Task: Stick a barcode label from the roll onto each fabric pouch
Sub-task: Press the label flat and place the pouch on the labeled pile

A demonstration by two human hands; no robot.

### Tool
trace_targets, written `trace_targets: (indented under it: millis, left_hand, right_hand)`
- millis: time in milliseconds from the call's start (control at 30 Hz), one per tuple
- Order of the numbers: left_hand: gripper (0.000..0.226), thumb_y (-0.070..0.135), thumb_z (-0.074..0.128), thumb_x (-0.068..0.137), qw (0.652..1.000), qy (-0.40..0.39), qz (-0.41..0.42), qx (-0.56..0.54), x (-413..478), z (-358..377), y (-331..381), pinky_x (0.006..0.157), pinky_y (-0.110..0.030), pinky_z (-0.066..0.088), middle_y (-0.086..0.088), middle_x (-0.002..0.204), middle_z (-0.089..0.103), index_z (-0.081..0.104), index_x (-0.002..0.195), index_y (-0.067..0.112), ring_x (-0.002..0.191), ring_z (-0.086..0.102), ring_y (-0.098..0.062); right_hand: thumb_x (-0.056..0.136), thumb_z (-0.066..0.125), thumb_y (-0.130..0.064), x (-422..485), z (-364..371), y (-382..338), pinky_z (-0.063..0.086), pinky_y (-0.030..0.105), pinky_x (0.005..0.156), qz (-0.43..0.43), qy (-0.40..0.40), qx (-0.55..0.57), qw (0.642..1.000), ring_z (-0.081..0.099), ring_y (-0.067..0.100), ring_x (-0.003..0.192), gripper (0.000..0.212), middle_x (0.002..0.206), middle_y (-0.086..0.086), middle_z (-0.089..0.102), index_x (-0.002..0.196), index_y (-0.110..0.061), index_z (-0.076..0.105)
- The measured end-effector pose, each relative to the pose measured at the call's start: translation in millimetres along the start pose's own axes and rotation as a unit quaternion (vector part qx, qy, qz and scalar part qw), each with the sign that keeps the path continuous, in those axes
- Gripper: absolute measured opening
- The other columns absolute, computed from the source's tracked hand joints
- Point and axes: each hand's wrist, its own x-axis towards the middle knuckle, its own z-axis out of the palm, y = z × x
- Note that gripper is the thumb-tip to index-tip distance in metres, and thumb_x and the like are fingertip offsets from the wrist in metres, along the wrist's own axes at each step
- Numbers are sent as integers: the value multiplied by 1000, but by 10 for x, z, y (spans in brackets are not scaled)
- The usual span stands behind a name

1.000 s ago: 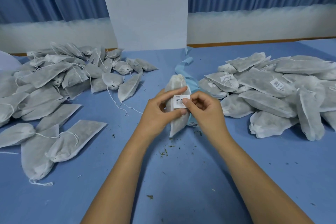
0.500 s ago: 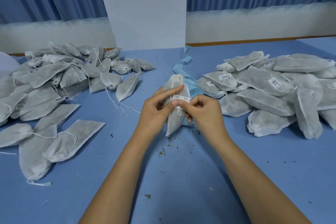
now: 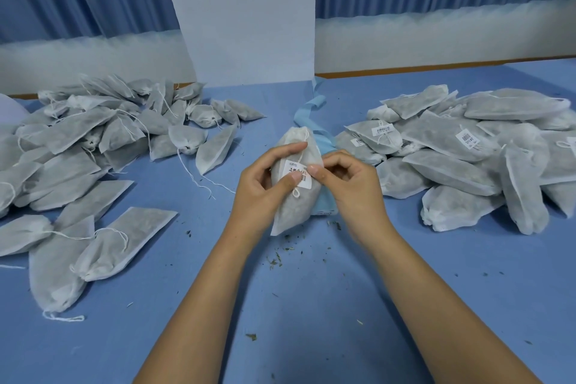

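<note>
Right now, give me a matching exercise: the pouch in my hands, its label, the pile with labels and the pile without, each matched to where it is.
1 held pouch
2 barcode label
3 labelled pile
4 unlabelled pile

A on the table, left side
B on the table, right side
C gripped by the left hand
D under both thumbs

Pairs: 1-C, 2-D, 3-B, 4-A
</note>
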Motion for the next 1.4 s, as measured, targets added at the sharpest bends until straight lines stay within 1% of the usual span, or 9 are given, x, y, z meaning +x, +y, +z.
trace_targets:
  millis: [267,400,600,800,900,1033,1100,1233,1400]
  left_hand:
    - [43,7,67,79,999,24,15,22,-22,13,16,83,-15,48,18,109,69,72,102,43,106,63,-2]
    - [45,10,71,78,999,48,26,6,-7,-18,19,91,-21,48,19,117,67,69,106,44,114,59,-5]
    - [47,8,54,89,996,66,34,-39,14,-19,15,97,-20,46,18,134,59,62,121,42,128,52,-5]
    - [57,25,42,98,1000,-4,20,-22,35,4,-28,108,-34,42,1,151,41,22,143,53,137,43,-16]
    - [57,27,42,96,999,1,3,33,47,-3,-68,110,-24,38,5,149,42,20,144,49,135,43,-6]
    - [56,24,44,96,998,0,1,70,43,-19,-143,99,-9,37,7,146,45,24,143,47,133,44,0]
    - [56,25,46,96,996,2,-5,90,39,-34,-190,97,-7,37,10,145,46,26,142,50,132,43,4]
    - [58,11,50,98,983,64,-23,171,72,-118,-355,97,-2,33,13,144,44,34,142,45,134,38,3]
    - [58,10,53,96,907,156,-72,385,194,-390,-536,102,-19,27,-6,155,25,36,149,26,143,25,-18]
  right_hand:
    - [75,75,1,-14,12,-51,53,24,73,38,-33,73,996,63,16,77,23,86,6,66,87,-11,60]
    - [79,71,1,-7,31,-51,52,25,87,72,-59,82,992,62,18,94,34,105,14,62,110,-1,56]
    - [78,78,-18,-74,20,-14,49,23,93,0,-216,-154,964,62,6,107,49,114,-5,66,120,-16,53]
    - [77,78,-13,-23,23,-70,46,29,75,-26,-47,-73,996,64,18,94,34,102,-2,69,104,-19,59]
    - [82,71,-8,29,-38,-124,47,16,60,-5,-8,46,999,66,6,74,22,89,-5,70,101,-11,58]
    - [85,69,-11,132,-158,-129,37,19,42,22,100,112,988,49,11,48,18,74,-1,65,97,-9,55]
    - [87,67,-8,205,-253,-122,46,18,54,29,188,194,962,58,12,61,16,80,1,66,99,-10,57]
    - [94,54,0,300,-379,-47,49,22,96,134,221,394,882,62,22,112,25,125,19,59,118,5,52]
    - [101,45,-12,282,-499,-79,45,28,101,205,206,676,678,56,28,121,35,132,22,55,131,5,49]
